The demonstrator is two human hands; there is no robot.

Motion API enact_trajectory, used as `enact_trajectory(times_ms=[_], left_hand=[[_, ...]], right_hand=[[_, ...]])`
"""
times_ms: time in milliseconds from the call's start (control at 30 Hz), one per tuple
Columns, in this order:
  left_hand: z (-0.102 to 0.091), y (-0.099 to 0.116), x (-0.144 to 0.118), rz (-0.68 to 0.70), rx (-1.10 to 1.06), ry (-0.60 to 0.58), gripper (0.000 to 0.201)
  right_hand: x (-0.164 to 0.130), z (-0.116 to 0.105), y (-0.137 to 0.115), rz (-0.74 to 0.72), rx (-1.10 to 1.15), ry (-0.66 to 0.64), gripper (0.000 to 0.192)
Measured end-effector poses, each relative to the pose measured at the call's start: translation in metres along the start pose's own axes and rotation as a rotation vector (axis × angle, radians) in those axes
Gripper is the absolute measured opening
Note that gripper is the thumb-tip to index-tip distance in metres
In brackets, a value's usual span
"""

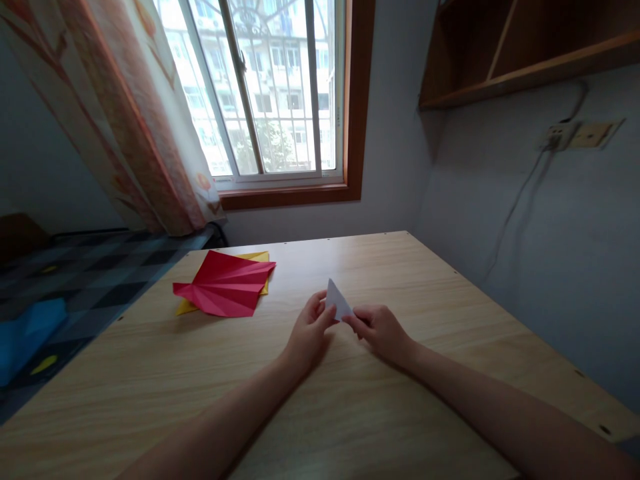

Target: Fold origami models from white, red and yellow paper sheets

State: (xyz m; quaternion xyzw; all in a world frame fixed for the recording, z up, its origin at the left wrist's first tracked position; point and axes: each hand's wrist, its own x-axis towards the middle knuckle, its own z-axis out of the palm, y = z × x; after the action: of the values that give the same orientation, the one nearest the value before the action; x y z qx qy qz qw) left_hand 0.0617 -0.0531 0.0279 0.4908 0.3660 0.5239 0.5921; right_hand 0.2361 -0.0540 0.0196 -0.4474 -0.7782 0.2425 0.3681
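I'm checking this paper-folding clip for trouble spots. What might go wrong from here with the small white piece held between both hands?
1. The folded white paper is pinched only at its lower edge by the left hand and right hand, standing above the table; the grip looks light, so it may slip or crease crookedly.
2. The red folded sheet lies close to the left; a sweeping left forearm might nudge it off the yellow sheet beneath.

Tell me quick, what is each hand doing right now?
Left hand: closed, pinching the left side of the small white folded paper.
Right hand: closed, pinching the same paper's lower right edge.
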Motion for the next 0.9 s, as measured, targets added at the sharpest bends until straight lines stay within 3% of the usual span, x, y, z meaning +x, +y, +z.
enact_trajectory(times_ms=[133, 233, 467, 667, 800, 900], left_hand=[[-0.001, -0.003, 0.003, -0.078, 0.027, -0.015, 0.051], [-0.001, -0.006, 0.003, -0.125, 0.047, -0.039, 0.057], [-0.002, -0.006, 0.001, -0.122, -0.007, -0.091, 0.054], [-0.005, -0.003, 0.003, -0.192, -0.101, -0.166, 0.048], [-0.005, -0.001, 0.006, -0.299, -0.204, -0.125, 0.035], [-0.002, 0.003, 0.005, -0.371, -0.252, -0.047, 0.037]], right_hand=[[0.0, -0.003, 0.002, -0.087, -0.347, 0.052, 0.041], [-0.001, -0.003, 0.0, -0.142, -0.423, 0.018, 0.034], [-0.003, -0.005, 0.001, -0.164, -0.303, -0.029, 0.041], [-0.002, -0.008, 0.01, -0.088, -0.114, 0.058, 0.04], [0.0, -0.009, 0.014, -0.084, -0.052, 0.2, 0.012], [0.002, -0.011, 0.016, -0.216, -0.079, 0.219, 0.021]])
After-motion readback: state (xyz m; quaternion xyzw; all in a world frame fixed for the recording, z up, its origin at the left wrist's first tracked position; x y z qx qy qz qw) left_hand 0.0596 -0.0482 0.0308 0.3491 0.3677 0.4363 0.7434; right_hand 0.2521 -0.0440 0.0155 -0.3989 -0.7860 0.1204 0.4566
